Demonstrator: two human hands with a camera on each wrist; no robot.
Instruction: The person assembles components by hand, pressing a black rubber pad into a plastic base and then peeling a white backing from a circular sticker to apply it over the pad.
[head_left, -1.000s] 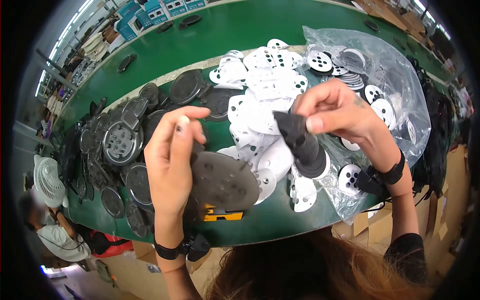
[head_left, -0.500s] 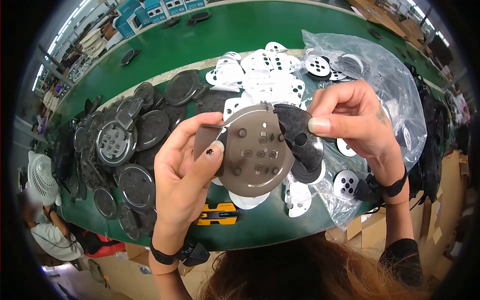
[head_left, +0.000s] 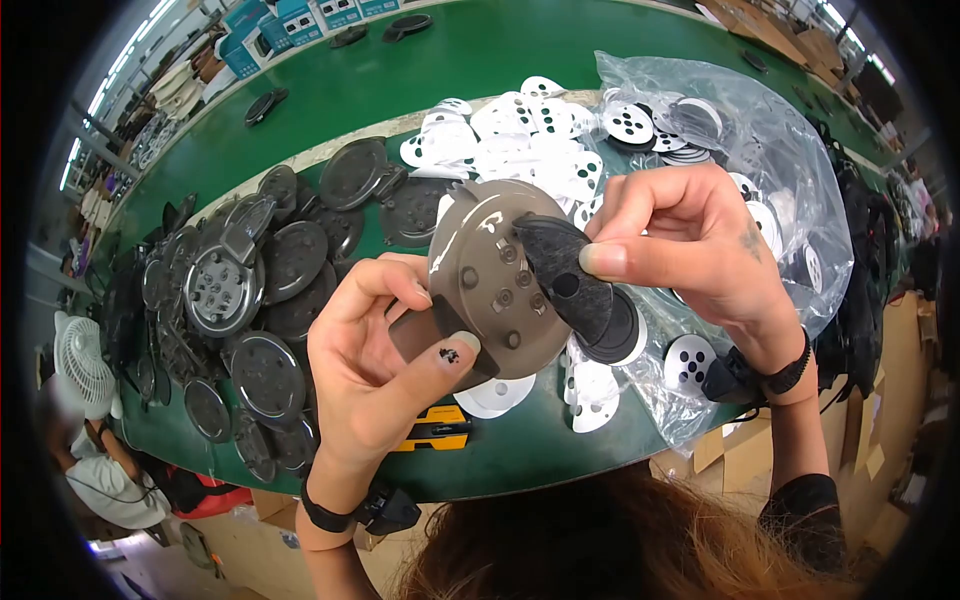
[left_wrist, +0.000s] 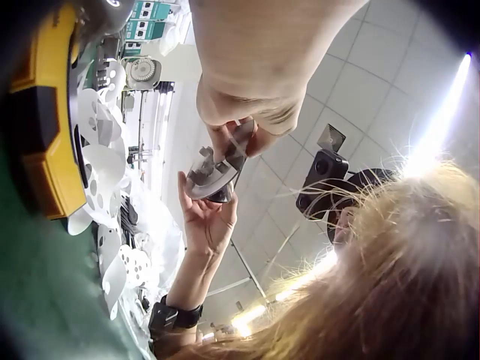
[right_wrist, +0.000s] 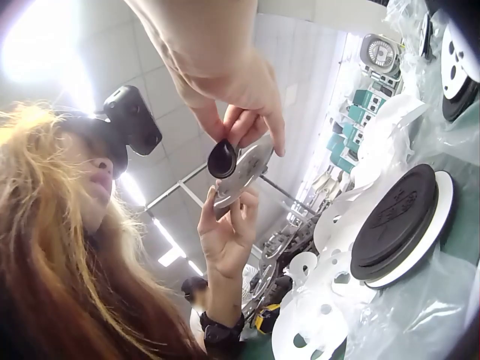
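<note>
My left hand (head_left: 365, 385) grips a round, smoky translucent plastic cover (head_left: 480, 235) by its flat side tab, thumb on top. Small posts and raised rings dot the face of the cover. Between thumb and fingers, my right hand (head_left: 690, 235) pinches the edge of a thin black round pad (head_left: 550, 255) with holes. The pad is bent and overlaps the right half of the cover; in the right wrist view the pad (right_wrist: 222, 160) curls close against it. Below the right hand, more black pads (head_left: 622, 335) lie stacked on a white disc.
Many dark plastic covers (head_left: 268, 375) are heaped at the left. White perforated sheets (head_left: 530, 130) pile up mid-table, beside a clear plastic bag (head_left: 800, 150) of discs. A yellow and black tool (head_left: 440, 430) lies near the front edge. Another person (head_left: 105, 475) sits at the far left.
The left hand has brought the cover up beside the pad and turned it face up, now tilted. The right hand has moved the pad left, over the cover's face.
</note>
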